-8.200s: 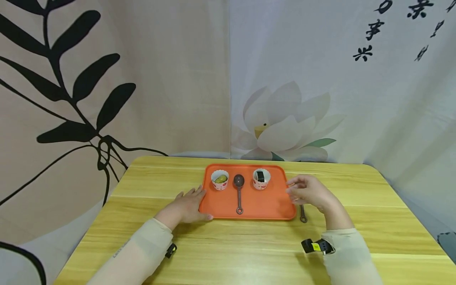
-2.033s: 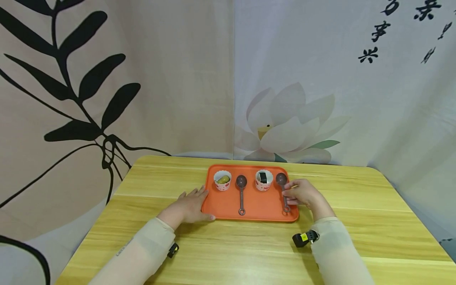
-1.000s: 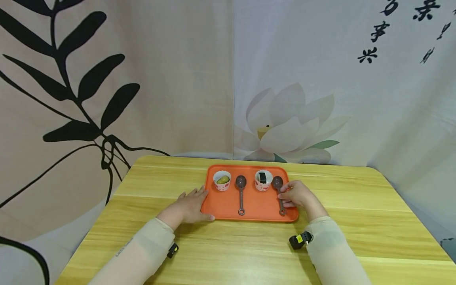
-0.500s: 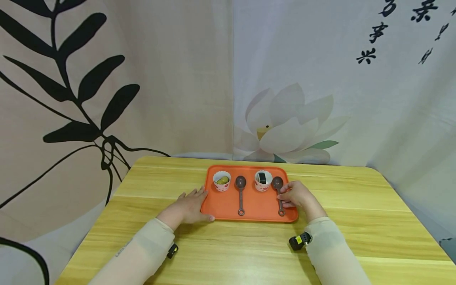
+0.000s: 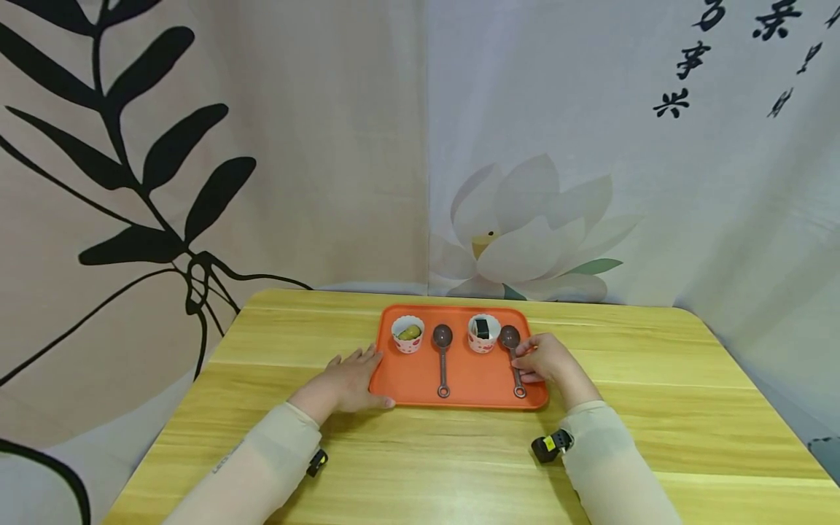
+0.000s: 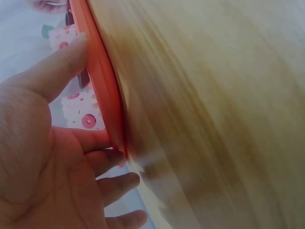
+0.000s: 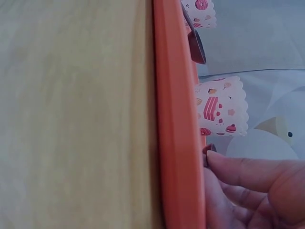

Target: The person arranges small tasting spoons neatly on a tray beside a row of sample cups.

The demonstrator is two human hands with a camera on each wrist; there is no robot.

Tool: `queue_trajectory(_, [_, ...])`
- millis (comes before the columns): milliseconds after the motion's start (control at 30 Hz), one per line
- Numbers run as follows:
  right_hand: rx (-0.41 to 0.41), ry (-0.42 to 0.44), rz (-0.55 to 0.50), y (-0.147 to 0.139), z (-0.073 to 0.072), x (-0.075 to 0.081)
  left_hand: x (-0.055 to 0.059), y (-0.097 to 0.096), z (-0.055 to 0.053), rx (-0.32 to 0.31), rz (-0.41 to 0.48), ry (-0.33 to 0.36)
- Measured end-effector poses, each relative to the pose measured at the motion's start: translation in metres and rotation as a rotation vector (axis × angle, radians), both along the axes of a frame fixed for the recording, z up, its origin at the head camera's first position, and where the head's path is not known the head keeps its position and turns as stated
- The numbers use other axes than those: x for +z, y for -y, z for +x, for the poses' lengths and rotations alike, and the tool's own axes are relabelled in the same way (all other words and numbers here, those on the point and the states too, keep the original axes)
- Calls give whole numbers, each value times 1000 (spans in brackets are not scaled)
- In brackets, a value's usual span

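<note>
An orange tray [image 5: 482, 388] lies on the wooden table. My left hand [image 5: 343, 383] rests against its left end, with fingers spread along the side and the thumb at the near corner. At the tray's right end, my right hand [image 5: 554, 366] pinches the handle of a dark brown spoon [image 5: 510, 337], bowl pointing away. Another brown spoon [image 5: 442, 337] lies in the tray's middle. A patterned paper cup [image 5: 407, 345] with something yellow-green in it stands at left. Between the spoons is a second paper cup [image 7: 221, 107], holding a black-and-white piece.
The wooden table [image 5: 420, 467] runs toward me and out to both sides of the tray. Behind it hangs a curtain [image 5: 341, 160] printed with leaves, a lotus and black characters.
The right spoon lay on the table right of the tray, beside my right hand. My hand now holds it on the tray, slightly farther left than two seconds ago. My left hand stays put.
</note>
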State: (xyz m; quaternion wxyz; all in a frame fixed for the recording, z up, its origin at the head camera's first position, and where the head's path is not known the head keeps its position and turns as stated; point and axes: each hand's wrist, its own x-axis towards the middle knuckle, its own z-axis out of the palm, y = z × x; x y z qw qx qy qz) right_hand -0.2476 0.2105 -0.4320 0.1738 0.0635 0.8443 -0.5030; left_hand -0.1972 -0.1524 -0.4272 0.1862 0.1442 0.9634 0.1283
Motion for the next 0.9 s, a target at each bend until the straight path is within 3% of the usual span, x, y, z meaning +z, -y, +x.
queue_trajectory(500, [-32, -1, 51, -1, -1, 0, 0, -1, -1, 3, 0, 1])
queue_trajectory(900, [-16, -43, 57, -1, 11, 9, 2, 0, 1, -5, -2, -8])
